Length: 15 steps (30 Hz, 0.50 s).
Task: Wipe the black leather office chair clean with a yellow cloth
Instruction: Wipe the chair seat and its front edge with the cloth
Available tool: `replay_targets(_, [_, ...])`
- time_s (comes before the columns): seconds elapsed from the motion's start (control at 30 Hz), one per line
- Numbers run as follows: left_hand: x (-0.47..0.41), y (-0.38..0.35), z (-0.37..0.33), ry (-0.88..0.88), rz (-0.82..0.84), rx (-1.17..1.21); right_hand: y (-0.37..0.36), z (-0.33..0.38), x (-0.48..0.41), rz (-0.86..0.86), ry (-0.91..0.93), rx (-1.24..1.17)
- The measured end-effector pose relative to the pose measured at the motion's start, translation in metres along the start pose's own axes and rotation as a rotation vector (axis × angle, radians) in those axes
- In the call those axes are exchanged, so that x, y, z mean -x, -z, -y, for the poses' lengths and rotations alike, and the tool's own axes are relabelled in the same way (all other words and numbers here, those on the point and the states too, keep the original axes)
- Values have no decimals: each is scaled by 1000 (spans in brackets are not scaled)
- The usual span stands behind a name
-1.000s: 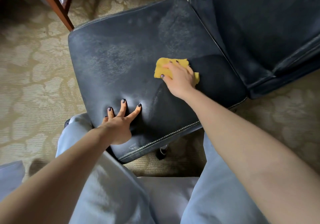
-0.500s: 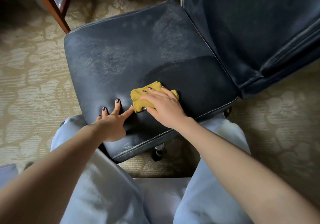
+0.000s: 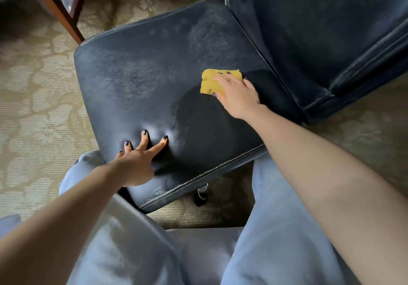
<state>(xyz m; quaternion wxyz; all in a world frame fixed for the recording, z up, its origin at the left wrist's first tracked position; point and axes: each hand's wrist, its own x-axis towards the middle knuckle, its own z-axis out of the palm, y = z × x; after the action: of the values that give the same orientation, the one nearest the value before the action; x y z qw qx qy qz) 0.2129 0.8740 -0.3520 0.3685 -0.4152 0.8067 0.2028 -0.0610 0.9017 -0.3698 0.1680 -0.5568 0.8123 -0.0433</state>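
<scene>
Pressing a yellow cloth (image 3: 209,85) flat against the black leather chair seat (image 3: 143,75), the right hand (image 3: 237,96) covers its near half with straight fingers, close to the backrest (image 3: 320,31). The left hand (image 3: 134,163), fingers spread, presses the seat's front edge.

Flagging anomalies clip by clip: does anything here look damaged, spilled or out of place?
Nothing is damaged or spilled. The chair seat is patchy: pale film over much of it, a darker wiped area by the yellow cloth. Expected mid-wipe.
</scene>
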Motion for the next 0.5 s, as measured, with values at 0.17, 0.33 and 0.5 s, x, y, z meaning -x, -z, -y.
replay_targets(0.17, [-1,3,1,-7,13,5,14,-37,-3,1,-234,-67])
replay_targets(0.33, [0,2,1,-14,8,13,11,-67,14,-62,-389,-127])
replay_targets(0.5, [1,3,2,-18,7,26,-5,-70,49,-191,-467,-164])
